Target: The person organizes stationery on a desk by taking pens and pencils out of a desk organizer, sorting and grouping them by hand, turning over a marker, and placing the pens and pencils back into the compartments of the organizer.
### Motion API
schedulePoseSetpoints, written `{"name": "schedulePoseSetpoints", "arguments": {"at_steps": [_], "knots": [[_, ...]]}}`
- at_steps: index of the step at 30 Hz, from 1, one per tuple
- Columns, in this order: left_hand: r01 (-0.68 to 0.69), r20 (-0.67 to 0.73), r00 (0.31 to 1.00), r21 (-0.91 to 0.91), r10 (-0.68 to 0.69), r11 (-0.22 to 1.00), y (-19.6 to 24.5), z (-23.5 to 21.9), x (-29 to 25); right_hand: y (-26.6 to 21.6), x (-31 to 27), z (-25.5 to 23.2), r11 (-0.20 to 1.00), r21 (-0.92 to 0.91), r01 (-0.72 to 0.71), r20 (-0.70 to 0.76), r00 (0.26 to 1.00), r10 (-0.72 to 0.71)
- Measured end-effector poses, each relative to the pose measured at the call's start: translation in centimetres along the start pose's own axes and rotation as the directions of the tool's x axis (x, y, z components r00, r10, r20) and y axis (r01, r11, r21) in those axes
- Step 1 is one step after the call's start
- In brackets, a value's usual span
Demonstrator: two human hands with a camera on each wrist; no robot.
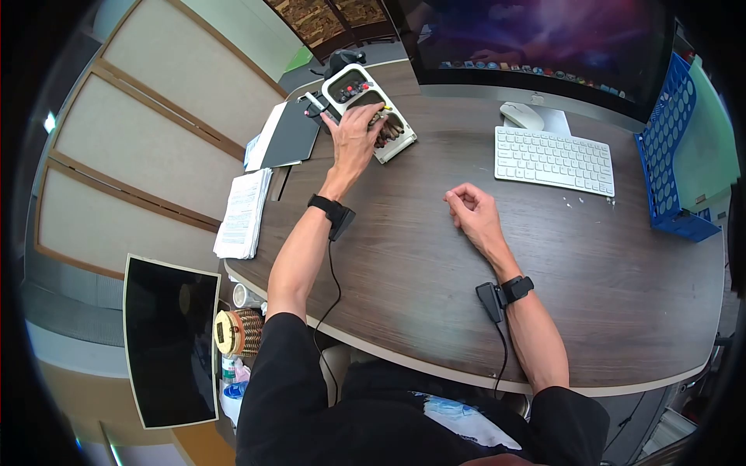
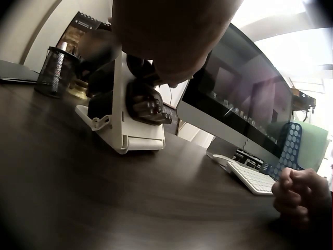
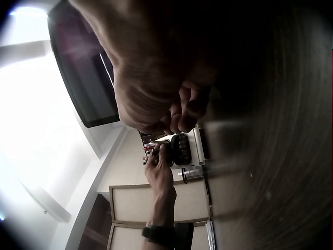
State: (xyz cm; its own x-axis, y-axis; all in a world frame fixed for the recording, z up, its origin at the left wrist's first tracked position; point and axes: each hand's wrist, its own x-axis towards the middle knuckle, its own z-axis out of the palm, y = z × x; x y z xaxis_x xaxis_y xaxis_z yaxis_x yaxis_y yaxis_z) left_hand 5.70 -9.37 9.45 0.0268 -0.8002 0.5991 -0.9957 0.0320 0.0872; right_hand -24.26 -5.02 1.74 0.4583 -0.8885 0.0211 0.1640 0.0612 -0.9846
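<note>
"Which way does the white organizer (image 1: 405, 144) lie?"

"It's on the counter (image 1: 412, 264), left of the keyboard (image 1: 553, 159). Its long axis slants: the far end points away and left, the near end toward the person and right."

"Flat?"

"No, the left wrist view shows its front panel propped up steeply, small items poking out of its dark compartments."

"And the left hand (image 1: 354, 144)?"

"Over the near compartment, thumb and forefinger set narrow. Whether they pinch anything, I can't tell."

"The right hand (image 1: 475, 213)?"

"Above the counter, well apart from the organizer, fingers loosely curled, nothing visible in them."
</note>
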Motion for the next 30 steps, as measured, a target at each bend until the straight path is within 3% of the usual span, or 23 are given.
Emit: {"name": "schedulePoseSetpoints", "arguments": {"at_steps": [2, 3, 5, 10, 13, 20, 24, 26, 30], "knots": [[-0.025, 0.031, 0.999, -0.068, 0.027, 0.997, -0.7, 0.0, 0.3, -0.1, -0.1, 0.0, 1.000, -0.007, -0.001, 0.003, 1.000, 0.001], [0.000, 0.116, 0.993, -0.126, 0.015, 0.992, -1.3, -0.4, 0.5, 0.0, -0.1, -0.2, 1.000, -0.005, -0.004, -0.007, 1.000, 0.004], [-0.061, 0.117, 0.991, -0.062, 0.068, 0.996, -2.1, -0.8, 0.8, 0.3, 0.1, -0.2, 0.999, -0.034, 0.005, 0.009, 1.000, -0.005], [-0.073, 0.095, 0.992, -0.099, 0.082, 0.992, -1.3, -1.3, 0.9, 0.5, 0.2, -0.1, 1.000, -0.011, 0.016, 0.012, 1.000, -0.016], [0.064, 0.133, 0.989, -0.037, -0.058, 0.997, 0.0, -1.0, 0.9, 0.6, 0.0, -0.2, 0.999, -0.035, 0.020, 0.020, 1.000, -0.020], [-0.142, -0.035, 0.989, 0.013, 0.142, 0.990, -1.3, -0.1, 0.7, 0.3, 0.0, -0.2, 0.999, -0.044, 0.018, 0.016, 1.000, -0.017], [0.006, -0.040, 0.999, -0.029, -0.007, 1.000, -0.9, 0.0, 0.5, 0.1, -0.1, -0.2, 0.999, -0.054, 0.010, 0.016, 1.000, -0.009], [0.066, 0.123, 0.990, -0.006, -0.064, 0.998, -1.3, -0.2, 0.6, 0.3, -0.1, -0.2, 0.999, -0.050, 0.015, 0.014, 1.000, -0.015], [0.055, 0.130, 0.990, -0.026, -0.051, 0.998, -1.7, -0.7, 0.6, 0.4, -0.1, -0.2, 0.999, -0.048, 0.010, 0.022, 1.000, -0.009]]}}
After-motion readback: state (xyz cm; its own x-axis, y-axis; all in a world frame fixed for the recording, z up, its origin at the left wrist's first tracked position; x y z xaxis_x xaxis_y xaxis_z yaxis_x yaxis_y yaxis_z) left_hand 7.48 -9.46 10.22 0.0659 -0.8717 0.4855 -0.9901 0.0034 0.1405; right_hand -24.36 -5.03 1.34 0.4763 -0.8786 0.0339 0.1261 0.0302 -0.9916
